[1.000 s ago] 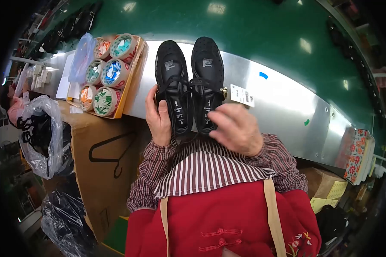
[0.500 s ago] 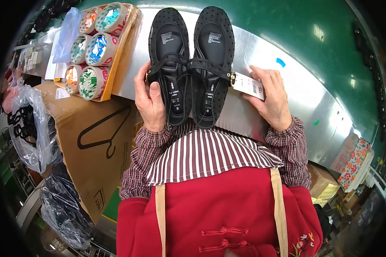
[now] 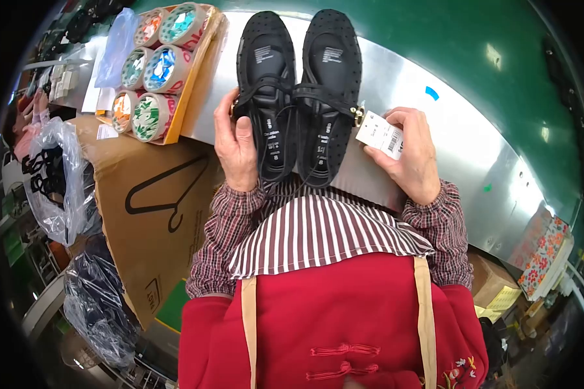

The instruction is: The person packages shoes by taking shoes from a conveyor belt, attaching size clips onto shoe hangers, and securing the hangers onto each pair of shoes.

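A pair of black strappy flat shoes lies side by side, soles down and toes away from me: the left shoe (image 3: 266, 58) and the right shoe (image 3: 331, 58). My left hand (image 3: 237, 152) rests against the outer edge of the left shoe near its strap, thumb apart from the fingers, not wrapped round it. A white price tag (image 3: 381, 135) with a barcode hangs from the buckle side of the right shoe. Between thumb and fingers, my right hand (image 3: 412, 155) pinches this tag by its outer end. Some of my left fingertips are hidden by the shoe's edge.
Left of the shoes, a shallow cardboard tray (image 3: 191, 78) holds several tape-roll cups of coloured stickers. Below it stands a brown carton (image 3: 126, 194) with a hanger print. A blue sticker (image 3: 432, 93) lies on the metal tabletop (image 3: 461, 149), beside a green belt-like surface (image 3: 448, 39).
The view has shifted slightly, so most things appear further right. My right fingers have closed on the tag, which is now tilted more. My left hand stays beside the left shoe.
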Motion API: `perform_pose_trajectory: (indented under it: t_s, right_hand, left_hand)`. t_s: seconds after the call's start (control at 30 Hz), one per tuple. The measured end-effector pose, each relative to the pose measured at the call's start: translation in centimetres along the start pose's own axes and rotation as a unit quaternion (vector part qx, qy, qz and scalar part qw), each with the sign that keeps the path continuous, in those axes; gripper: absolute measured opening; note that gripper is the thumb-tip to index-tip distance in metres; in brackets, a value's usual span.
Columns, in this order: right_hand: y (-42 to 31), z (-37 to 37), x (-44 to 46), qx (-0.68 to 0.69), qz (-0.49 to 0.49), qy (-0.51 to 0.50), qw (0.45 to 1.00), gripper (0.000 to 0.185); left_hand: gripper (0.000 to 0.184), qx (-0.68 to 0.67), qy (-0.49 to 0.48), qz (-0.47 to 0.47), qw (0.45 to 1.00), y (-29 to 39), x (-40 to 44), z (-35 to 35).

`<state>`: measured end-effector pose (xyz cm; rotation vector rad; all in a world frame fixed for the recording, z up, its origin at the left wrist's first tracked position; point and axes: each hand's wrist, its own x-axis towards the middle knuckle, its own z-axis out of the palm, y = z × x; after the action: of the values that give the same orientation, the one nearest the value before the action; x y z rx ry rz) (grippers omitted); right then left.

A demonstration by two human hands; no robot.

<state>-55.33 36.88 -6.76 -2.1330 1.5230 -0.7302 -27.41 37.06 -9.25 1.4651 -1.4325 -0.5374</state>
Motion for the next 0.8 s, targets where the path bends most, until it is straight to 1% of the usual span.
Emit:
perform_pose_trajectory:
  t_s: [0.03, 0.07, 0.17, 0.27, 0.33, 0.4, 0.43, 0.47, 0.5, 0.57, 0.6, 0.63, 0.67, 0.7, 0.73, 0.77, 0.8]
  right_hand:
    - [0.1, -0.3, -0.5, 0.021, 0.041, -0.010, 0.999, 0.050]
    - [0.3, 0.1, -1.0, 0.008, 0.030, 0.026, 0.999, 0.056]
    - [-0.5, -0.2, -1.7, -0.032, -0.008, 0.099, 0.995, 0.060]
    - [-0.7, -0.2, -2.0, -0.027, -0.018, 0.133, 0.991, 0.062]
    - [-0.7, -0.4, -2.1, -0.038, -0.017, 0.134, 0.990, 0.063]
    - [-0.9, -0.5, -2.2, -0.005, -0.006, 0.124, 0.992, 0.063]
    - [-1.1, -0.5, -2.3, -0.006, -0.009, 0.128, 0.992, 0.063]
    - [-1.3, -0.6, -2.3, 0.022, 0.011, 0.116, 0.993, 0.062]
    - [-1.4, -0.7, -2.5, 0.050, 0.031, 0.104, 0.993, 0.062]
    - [-1.7, -1.0, -2.7, 0.035, 0.036, 0.107, 0.993, 0.062]
    - [-1.9, -0.9, -2.6, 0.027, 0.039, 0.108, 0.993, 0.062]
    - [-1.6, -0.7, -2.8, 0.036, 0.036, 0.119, 0.992, 0.062]
    - [-1.9, -1.3, -2.8, 0.034, 0.053, 0.080, 0.995, 0.062]
    - [-1.5, -1.2, -2.7, 0.027, 0.015, 0.066, 0.997, 0.062]
    - [-1.8, -1.9, -2.8, 0.051, 0.066, -0.013, 0.996, 0.058]
    - [-1.0, -1.7, -2.8, 0.059, 0.034, 0.009, 0.998, 0.051]
    - [-0.2, -1.7, -2.8, 0.069, 0.045, 0.025, 0.996, 0.046]
  left_hand:
    - [0.051, -0.008, 0.001, -0.008, 1.000, 0.0, -0.1, 0.5]
    - [0.051, -0.014, -0.009, -0.023, 1.000, 0.1, -0.1, 0.4]
    - [0.050, -0.011, -0.006, 0.001, 1.000, -0.4, -0.1, 0.4]
    - [0.052, 0.019, -0.010, 0.022, 1.000, -1.0, 0.0, 0.2]
    - [0.053, 0.014, -0.014, 0.020, 1.000, -1.0, 0.0, 0.2]
    - [0.054, 0.010, -0.013, 0.016, 1.000, -0.8, -0.1, -0.1]
    - [0.053, -0.018, -0.027, 0.001, 0.999, -0.6, -0.2, -0.3]
    - [0.052, -0.046, -0.042, -0.014, 0.998, -0.4, -0.4, -0.6]
    - [0.052, -0.046, -0.040, -0.011, 0.998, -0.2, -0.6, -1.0]
    - [0.055, -0.081, -0.023, -0.060, 0.995, 0.5, -1.2, -1.9]
    - [0.049, -0.084, -0.021, -0.049, 0.995, 0.4, -1.5, -2.8]
    - [0.043, -0.059, -0.020, -0.041, 0.997, 0.9, -1.7, -3.5]
    - [0.038, -0.018, -0.006, -0.031, 0.999, 1.6, -2.0, -4.4]
    - [0.034, 0.035, -0.008, -0.007, 0.999, 2.3, -2.3, -6.1]
    - [0.032, 0.093, -0.009, 0.011, 0.996, 3.1, -2.5, -8.1]
    - [0.028, 0.153, 0.019, 0.048, 0.987, 4.5, -2.5, -10.0]
    - [0.024, 0.210, 0.039, 0.080, 0.974, 6.0, -2.5, -12.2]
